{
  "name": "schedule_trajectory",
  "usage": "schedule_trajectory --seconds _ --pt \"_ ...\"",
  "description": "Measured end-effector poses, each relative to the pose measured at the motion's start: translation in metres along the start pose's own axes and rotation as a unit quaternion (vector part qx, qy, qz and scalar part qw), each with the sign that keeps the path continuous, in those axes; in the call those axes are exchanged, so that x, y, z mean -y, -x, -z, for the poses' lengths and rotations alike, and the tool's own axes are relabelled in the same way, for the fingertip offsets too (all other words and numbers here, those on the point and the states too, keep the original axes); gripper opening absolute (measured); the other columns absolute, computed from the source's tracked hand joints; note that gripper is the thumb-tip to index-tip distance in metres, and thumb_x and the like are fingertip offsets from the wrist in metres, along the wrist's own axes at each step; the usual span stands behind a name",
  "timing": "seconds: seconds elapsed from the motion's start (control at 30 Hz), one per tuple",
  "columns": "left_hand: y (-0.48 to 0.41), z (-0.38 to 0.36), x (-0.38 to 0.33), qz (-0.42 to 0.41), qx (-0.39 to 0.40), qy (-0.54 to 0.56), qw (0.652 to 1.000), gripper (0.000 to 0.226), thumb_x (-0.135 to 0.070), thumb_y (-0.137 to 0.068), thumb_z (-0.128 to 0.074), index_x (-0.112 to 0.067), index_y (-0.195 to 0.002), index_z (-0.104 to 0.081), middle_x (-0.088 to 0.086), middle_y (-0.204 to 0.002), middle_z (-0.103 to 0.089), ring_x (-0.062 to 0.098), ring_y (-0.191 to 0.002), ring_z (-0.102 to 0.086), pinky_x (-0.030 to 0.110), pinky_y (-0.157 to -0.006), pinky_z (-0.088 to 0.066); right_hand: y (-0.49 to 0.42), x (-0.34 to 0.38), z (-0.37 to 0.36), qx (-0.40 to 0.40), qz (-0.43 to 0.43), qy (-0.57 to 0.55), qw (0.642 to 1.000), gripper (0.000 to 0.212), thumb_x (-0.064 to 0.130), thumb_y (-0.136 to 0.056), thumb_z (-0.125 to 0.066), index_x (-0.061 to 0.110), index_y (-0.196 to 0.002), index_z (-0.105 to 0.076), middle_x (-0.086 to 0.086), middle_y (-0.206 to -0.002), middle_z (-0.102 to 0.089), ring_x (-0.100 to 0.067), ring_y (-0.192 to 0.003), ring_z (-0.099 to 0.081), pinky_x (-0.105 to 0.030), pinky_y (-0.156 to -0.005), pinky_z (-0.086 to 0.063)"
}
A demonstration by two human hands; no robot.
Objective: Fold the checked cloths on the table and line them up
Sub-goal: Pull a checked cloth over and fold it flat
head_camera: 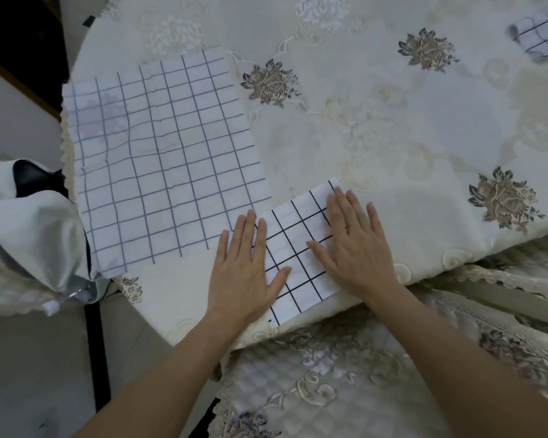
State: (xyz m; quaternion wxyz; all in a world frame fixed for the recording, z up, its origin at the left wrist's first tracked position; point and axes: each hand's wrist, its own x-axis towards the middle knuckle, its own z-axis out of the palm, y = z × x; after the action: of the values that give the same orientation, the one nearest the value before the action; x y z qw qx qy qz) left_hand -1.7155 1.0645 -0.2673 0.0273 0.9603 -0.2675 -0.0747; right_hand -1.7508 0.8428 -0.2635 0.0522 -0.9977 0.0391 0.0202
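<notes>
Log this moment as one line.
hands: left, right flat on folded cloth | open cloth unfolded | another far right

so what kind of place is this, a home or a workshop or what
Most likely a home dining room. The table wears an embroidered cream tablecloth with floral motifs and a lace edge, a chair beside it has a matching quilted cover, and the floor looks tiled. Nothing industrial shows.

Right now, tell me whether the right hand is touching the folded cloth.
Touching. The head view shows the right hand lying flat on the folded cloth, fingers straight, covering its right part.
</notes>
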Motion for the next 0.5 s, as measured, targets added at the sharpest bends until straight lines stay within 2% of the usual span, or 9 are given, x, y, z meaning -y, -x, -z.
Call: schedule_trajectory --seconds 0.13,0.3,0.37,0.5 --pt "0.0 -0.001 0.001 -0.002 0.004 -0.011 1.0 0.088 -0.069 -0.097 -0.019 -0.007 -0.158 -0.005 0.012 -0.167 0.003 0.024 -0.154 0.005 0.049 -0.123 -0.012 -0.021 0.015 -0.009 0.04 0.064 -0.023 0.997 0.084 0.066 -0.099 -0.019 0.008 -0.159 -0.008 -0.008 -0.167 -0.005 -0.022 -0.154 -0.001 -0.047 -0.124 -0.012" --pt "0.0 -0.002 0.001 -0.005 -0.001 -0.003 1.0 0.088 -0.069 -0.097 -0.019 -0.008 -0.158 -0.004 0.011 -0.167 0.004 0.023 -0.154 0.006 0.049 -0.123 -0.012 -0.032 -0.019 -0.005 0.046 -0.009 -0.012 0.999 0.08 0.068 -0.098 -0.012 0.019 -0.16 0.001 0.004 -0.167 0.005 -0.012 -0.153 0.007 -0.043 -0.125 -0.003" --pt "0.0 -0.002 0.002 -0.005 0.001 -0.001 1.0 0.088 -0.069 -0.097 -0.018 -0.008 -0.158 -0.003 0.011 -0.166 0.005 0.023 -0.154 0.007 0.049 -0.124 -0.011 -0.036 -0.031 -0.003 0.049 -0.041 -0.009 0.998 0.079 0.068 -0.098 -0.01 0.021 -0.16 0.002 0.006 -0.167 0.007 -0.012 -0.153 0.007 -0.044 -0.125 -0.002" --pt "0.0 0.002 0.002 -0.008 0.006 0.011 1.0 0.088 -0.07 -0.097 -0.02 -0.009 -0.159 -0.008 0.01 -0.167 0.0 0.023 -0.154 0.003 0.052 -0.123 -0.012 -0.04 -0.039 0.006 0.09 -0.049 0.001 0.995 0.081 0.07 -0.096 -0.004 0.021 -0.159 0.008 0.005 -0.166 0.013 -0.018 -0.153 0.012 -0.046 -0.124 0.001"
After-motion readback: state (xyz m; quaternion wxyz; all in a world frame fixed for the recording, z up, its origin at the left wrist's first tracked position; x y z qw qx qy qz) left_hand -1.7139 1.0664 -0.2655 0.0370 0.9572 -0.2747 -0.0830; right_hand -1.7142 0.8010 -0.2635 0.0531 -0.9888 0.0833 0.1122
